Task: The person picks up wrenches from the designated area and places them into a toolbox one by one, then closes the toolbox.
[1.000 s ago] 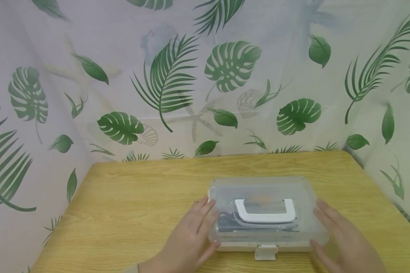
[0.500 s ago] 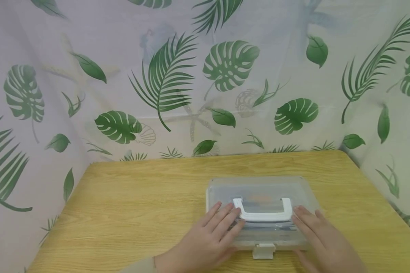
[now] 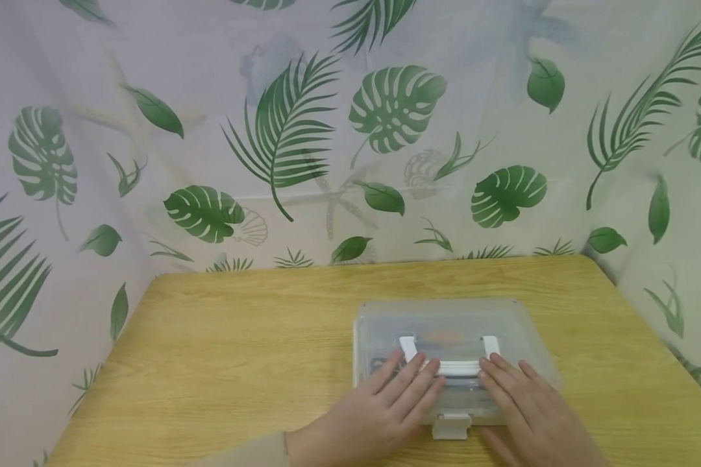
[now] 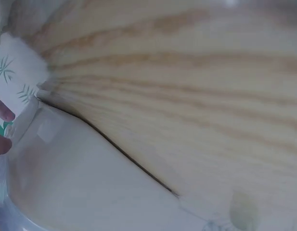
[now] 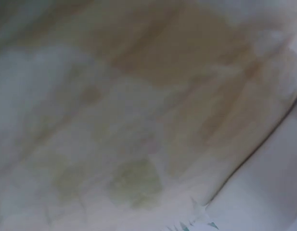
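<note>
A translucent plastic storage box (image 3: 444, 318) stands on the wooden table, its lid down. On the lid lies a white carry handle (image 3: 458, 368), and a pale latch (image 3: 451, 426) juts from the front edge. My left hand (image 3: 380, 405) rests with extended fingers on the lid's left front part, fingertips by the handle. My right hand (image 3: 531, 408) lies likewise on the right front part, fingertips at the handle's right end. Blurred dark and orange shapes show through the lid. In the left wrist view, some fingers (image 4: 1, 144) touch the box's wall (image 4: 81, 168).
The wood-grain table (image 3: 239, 344) extends left of the box and behind it. A white cloth (image 3: 304, 130) printed with green leaves hangs around the back and sides. The right wrist view is blurred.
Both hands have moved inward from the box's left and right sides onto the front of the lid, beside the handle. The box has stayed in about the same place.
</note>
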### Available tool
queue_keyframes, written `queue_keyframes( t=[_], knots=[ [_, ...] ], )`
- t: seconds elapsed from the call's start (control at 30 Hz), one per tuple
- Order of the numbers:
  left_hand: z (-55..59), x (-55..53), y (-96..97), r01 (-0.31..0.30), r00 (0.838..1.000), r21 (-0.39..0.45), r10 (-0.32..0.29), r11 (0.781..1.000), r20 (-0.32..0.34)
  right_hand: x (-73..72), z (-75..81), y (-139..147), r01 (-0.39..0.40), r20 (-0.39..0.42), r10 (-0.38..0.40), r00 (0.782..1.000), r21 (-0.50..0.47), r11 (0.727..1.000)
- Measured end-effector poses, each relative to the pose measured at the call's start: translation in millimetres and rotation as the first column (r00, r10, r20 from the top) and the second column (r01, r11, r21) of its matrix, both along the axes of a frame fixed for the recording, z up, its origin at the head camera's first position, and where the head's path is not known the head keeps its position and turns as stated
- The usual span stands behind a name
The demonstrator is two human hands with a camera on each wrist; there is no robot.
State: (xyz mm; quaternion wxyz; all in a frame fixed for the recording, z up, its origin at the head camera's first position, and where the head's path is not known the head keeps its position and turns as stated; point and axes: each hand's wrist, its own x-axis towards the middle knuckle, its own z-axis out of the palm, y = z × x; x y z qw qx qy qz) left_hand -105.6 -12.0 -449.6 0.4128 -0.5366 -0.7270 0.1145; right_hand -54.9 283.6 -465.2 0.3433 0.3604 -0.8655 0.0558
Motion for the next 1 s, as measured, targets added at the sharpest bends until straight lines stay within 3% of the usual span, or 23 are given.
queue_keyframes(
  t=[0.3,0.57,1.0],
  knots=[
    [-5.3,-3.3,11.2,-0.015,0.994,-0.049,0.01,0.999,-0.105,-8.1,-10.3,-1.2,-0.021,-0.105,0.02,0.994,-0.007,1.0],
    [-11.7,-6.0,19.0,0.009,0.985,0.016,-0.007,1.0,-0.173,-15.3,-16.9,-4.0,-0.038,-0.192,0.032,0.981,-0.028,0.999],
    [-15.7,-5.9,25.0,0.031,0.983,0.085,-0.015,0.996,-0.182,-15.5,-18.0,-3.1,-0.065,-0.208,0.055,0.977,-0.042,0.997]
  ],
)
